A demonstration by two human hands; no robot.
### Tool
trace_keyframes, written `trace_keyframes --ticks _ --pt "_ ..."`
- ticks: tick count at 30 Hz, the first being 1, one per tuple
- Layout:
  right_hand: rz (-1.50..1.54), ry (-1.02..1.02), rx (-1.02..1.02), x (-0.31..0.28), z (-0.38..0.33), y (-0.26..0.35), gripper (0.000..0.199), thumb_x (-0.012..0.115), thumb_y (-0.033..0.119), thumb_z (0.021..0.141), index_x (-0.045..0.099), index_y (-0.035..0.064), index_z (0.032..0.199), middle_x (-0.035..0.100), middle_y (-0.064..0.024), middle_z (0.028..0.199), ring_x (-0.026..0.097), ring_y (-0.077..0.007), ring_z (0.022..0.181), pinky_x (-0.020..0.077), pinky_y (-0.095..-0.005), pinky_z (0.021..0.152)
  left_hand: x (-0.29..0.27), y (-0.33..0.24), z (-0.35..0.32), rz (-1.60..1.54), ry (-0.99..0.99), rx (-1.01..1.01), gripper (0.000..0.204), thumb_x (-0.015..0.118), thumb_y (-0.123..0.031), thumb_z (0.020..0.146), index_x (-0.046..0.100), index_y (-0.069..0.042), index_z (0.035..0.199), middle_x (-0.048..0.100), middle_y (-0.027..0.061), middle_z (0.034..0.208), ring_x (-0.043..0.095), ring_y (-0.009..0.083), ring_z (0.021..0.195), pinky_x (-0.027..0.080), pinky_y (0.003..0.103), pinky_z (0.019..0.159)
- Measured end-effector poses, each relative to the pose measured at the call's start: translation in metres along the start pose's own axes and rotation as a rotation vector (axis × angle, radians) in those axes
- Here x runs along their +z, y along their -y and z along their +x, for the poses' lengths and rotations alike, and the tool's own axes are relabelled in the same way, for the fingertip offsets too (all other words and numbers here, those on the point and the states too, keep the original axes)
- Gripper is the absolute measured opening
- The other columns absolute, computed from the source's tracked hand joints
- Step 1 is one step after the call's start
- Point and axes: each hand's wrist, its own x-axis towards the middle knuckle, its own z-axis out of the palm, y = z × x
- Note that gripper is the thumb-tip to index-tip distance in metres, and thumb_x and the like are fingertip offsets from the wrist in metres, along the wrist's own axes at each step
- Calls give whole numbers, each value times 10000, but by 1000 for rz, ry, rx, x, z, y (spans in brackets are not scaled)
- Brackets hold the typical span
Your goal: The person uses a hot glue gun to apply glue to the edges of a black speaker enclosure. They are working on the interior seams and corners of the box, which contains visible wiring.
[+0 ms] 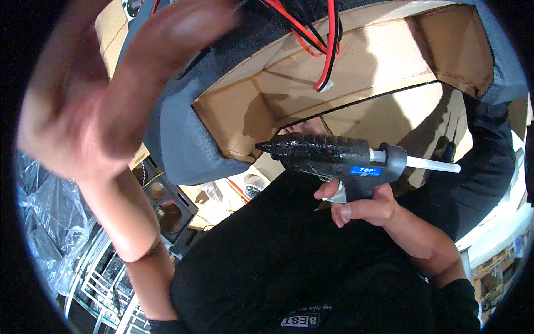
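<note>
My right hand (367,209) is wrapped round the grip of a black hot glue gun (322,153), with fingers at its pale trigger. The gun's nozzle points left, and a white glue stick (434,164) sticks out of its back end. Close to the camera at the upper left, my left hand (105,106) is raised and blurred; its fingertips are partly cut off, so what they hold, if anything, is unclear. Beyond the gun stands an open brown board housing (356,72) covered outside in dark grey fabric (181,139). Red and black wires (332,50) hang into its upper part.
A black panel with round openings (172,214) lies at the left, near clear plastic sheeting (50,217) and a white wire rack (105,284). A red pen-like thing (238,190) lies by a small clear cup (255,182). A thin-shafted dark tool (449,146) is at the right.
</note>
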Motion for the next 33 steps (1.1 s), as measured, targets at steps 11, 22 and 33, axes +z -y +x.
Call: trace_keyframes --ticks 11,22,33 --pt "-27 12 -13 21 15 -4 542 636 -98 801 529 -32 1328 668 -201 1123 673 -201 721 577 -330 603 35 -108 -118 314 -85 -595 310 746 -252 923 747 -18 1127 667 242 1272 598 398 1270 365 579 1156" --pt "-57 -18 48 18 20 4 710 641 -82 779 418 4 1447 658 -187 1086 653 -185 668 563 -308 572 36 -101 -111 320 -159 -634 256 752 -124 884 745 -4 1110 681 217 1247 624 349 1217 414 509 1122" --pt "-136 -53 47 10 18 2 441 709 -4 753 602 -74 1175 683 -191 1004 647 -203 615 551 -335 550 37 -99 -112 323 -144 -622 237 675 -93 946 717 29 1145 655 224 1289 599 326 1243 417 442 1102"
